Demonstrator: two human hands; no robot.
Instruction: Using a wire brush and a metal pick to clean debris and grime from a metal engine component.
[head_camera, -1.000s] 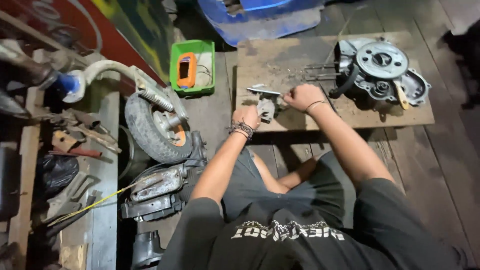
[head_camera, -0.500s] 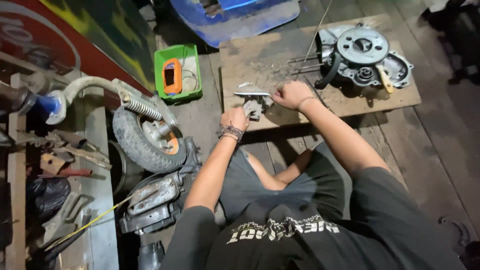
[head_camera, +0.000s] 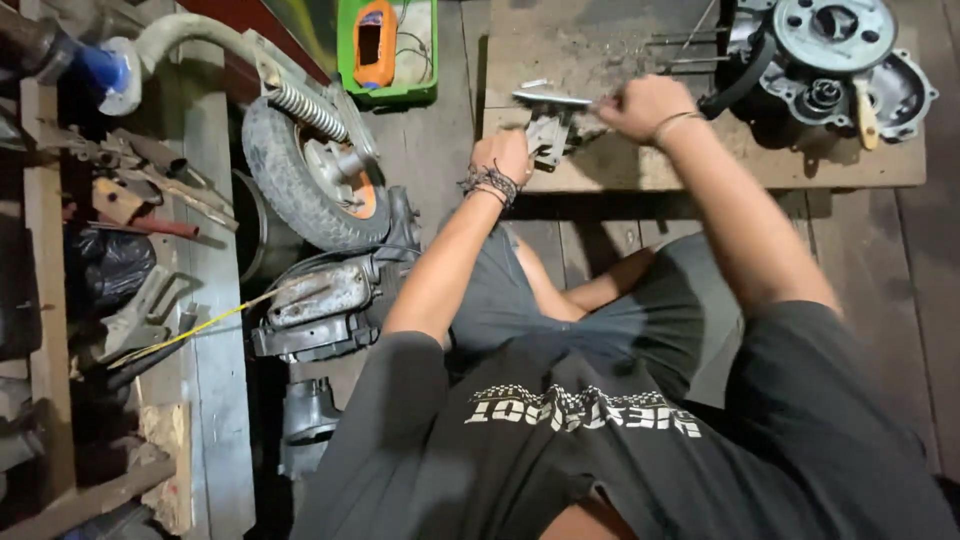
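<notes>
- Head view: the left hand (head_camera: 505, 158) rests at the near edge of the wooden surface (head_camera: 700, 165), fingers closed on a small grey metal part (head_camera: 548, 135).
- The right hand (head_camera: 640, 105) sits further in on the surface, fingers closed around a slim metal tool (head_camera: 550, 98) lying level, its tip pointing toward the left edge, just above the metal part.
- An engine casing (head_camera: 835, 60) occupies the far right corner of the surface.
- A green tray (head_camera: 425, 60) holding an orange device (head_camera: 375, 42) lies on the floor beside the left edge.
- A small wheel (head_camera: 300, 180) with a spring shock absorber (head_camera: 295, 100) lies on the floor, well left of the surface.
</notes>
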